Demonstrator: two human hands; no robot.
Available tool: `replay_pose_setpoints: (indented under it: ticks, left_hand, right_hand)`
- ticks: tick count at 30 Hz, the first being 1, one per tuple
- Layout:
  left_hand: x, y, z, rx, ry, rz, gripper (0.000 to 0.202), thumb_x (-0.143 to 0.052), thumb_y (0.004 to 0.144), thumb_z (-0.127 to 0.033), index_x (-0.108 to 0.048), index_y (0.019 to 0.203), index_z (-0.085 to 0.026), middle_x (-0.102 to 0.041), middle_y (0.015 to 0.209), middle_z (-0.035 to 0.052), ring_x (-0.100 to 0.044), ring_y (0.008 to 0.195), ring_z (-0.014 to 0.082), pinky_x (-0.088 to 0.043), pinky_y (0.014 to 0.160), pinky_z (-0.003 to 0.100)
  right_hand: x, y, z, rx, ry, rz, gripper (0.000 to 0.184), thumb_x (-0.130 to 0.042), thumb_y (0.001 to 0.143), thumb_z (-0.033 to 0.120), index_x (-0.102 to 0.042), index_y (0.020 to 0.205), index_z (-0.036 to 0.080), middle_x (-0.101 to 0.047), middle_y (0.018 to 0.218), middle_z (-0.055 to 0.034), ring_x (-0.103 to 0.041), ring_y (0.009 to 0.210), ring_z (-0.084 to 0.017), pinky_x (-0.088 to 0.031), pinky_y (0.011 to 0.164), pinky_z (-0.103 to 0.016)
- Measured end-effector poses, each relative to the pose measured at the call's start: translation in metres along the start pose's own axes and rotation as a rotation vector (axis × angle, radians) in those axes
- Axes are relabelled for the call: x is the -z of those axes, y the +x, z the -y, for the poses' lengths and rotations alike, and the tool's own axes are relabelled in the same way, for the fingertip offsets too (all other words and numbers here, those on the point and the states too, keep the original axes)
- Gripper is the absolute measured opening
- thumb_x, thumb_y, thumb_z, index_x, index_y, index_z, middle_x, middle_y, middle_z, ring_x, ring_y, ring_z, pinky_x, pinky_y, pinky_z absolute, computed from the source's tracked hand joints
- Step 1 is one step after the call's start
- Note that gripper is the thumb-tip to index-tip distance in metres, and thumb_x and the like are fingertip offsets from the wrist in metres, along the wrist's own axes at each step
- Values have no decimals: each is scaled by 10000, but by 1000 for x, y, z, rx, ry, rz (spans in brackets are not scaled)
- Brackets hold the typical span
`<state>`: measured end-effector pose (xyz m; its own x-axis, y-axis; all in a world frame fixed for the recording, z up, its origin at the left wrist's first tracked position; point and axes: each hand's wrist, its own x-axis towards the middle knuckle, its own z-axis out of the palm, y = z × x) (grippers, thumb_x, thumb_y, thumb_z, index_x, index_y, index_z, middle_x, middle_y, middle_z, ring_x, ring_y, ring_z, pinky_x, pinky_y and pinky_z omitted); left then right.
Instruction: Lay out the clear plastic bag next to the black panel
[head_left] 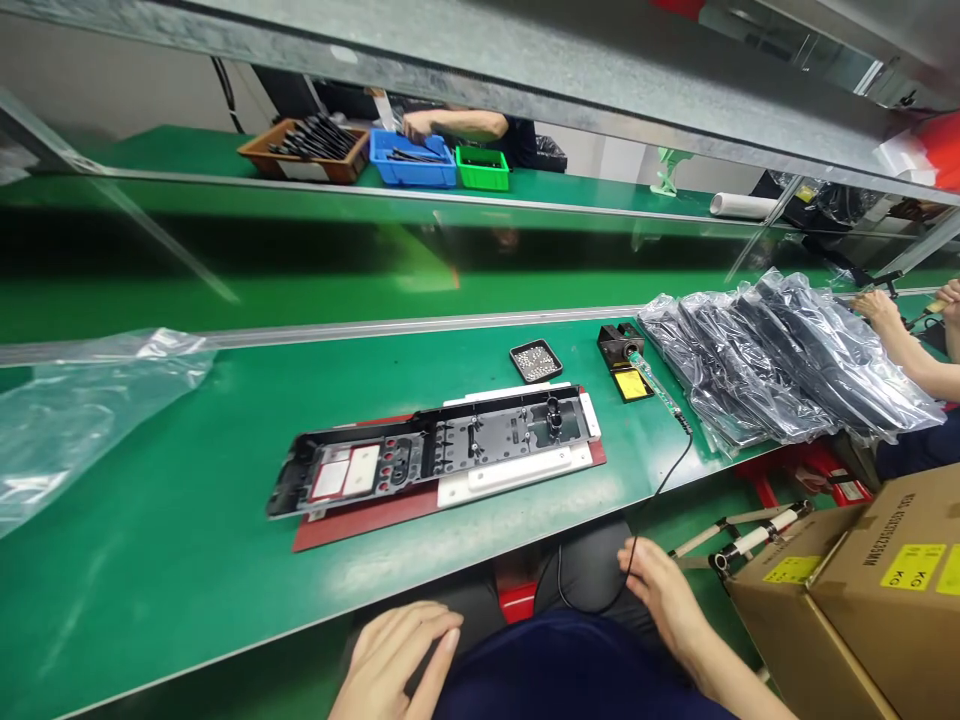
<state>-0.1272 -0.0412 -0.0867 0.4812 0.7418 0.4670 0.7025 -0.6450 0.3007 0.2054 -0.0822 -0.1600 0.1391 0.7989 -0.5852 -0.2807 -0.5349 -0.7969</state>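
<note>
Both hands rest low in the frame, off the bench. Left hand (401, 655) lies flat on the lap at bottom centre, fingers loosely spread, holding nothing. Right hand (664, 590), lower right of centre, is relaxed and open, touching the thin black cord (667, 480) that runs up to a green-handled soldering iron (656, 385) lying by its black stand with yellow sponge (626, 365). At mid-frame, on the green bench mat (187, 530), a long black plastic panel (435, 445) sits in a red and white jig, untouched. A small black tray of screws (535, 361) lies just behind it. Work seems paused between units; reaching for the iron or panel looks the likely call.
</note>
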Motion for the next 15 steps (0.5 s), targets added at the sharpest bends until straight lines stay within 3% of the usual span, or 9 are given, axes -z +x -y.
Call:
replay_pose_setpoints:
  ticks: [3,6,9,11,13,15]
  left_hand:
    - [0,-4,-1,26,-11,24,107,-495,933,-245,-583,967,-195,-632,901,-33,-592,878,80,-440,836,192]
    - [6,-11,0,70,-23,16,94,-500,931,-225,-575,979,-195,-623,903,-30,-580,887,74,-440,833,175]
    - [14,-22,8,126,-10,-36,102,-507,924,-205,-576,997,-188,-622,932,-11,-576,923,89,-430,863,193]
    - [20,-30,17,150,18,-99,110,-507,920,-196,-580,1001,-182,-618,952,9,-576,938,108,-419,885,222]
    - [25,-34,27,159,46,-164,106,-510,916,-183,-580,994,-170,-612,957,32,-578,929,131,-410,898,258]
    - [29,-32,38,166,69,-213,100,-520,907,-161,-576,989,-150,-607,950,58,-580,918,153,-403,912,293]
  right_hand:
    - [-17,-2,-33,-118,-154,96,520,-687,785,559,-622,1017,99,-635,1003,-90,-613,914,-163,-517,835,-335]
    - [-10,2,-25,-90,-283,95,614,-641,735,700,-616,860,100,-634,905,-79,-608,863,-152,-517,763,-299]
    - [24,3,22,11,-389,-63,790,-525,630,882,-587,851,127,-600,777,-58,-590,787,-163,-495,638,-270]
    - [55,2,62,77,-465,-239,801,-505,605,900,-586,848,141,-565,708,-30,-561,717,-153,-474,608,-256]
    - [84,3,98,110,-542,-450,722,-530,680,824,-606,900,141,-541,675,-13,-515,640,-126,-428,561,-231]
    - [103,6,121,99,-606,-597,493,-559,846,601,-610,978,129,-550,704,-5,-489,607,-92,-401,559,-205]
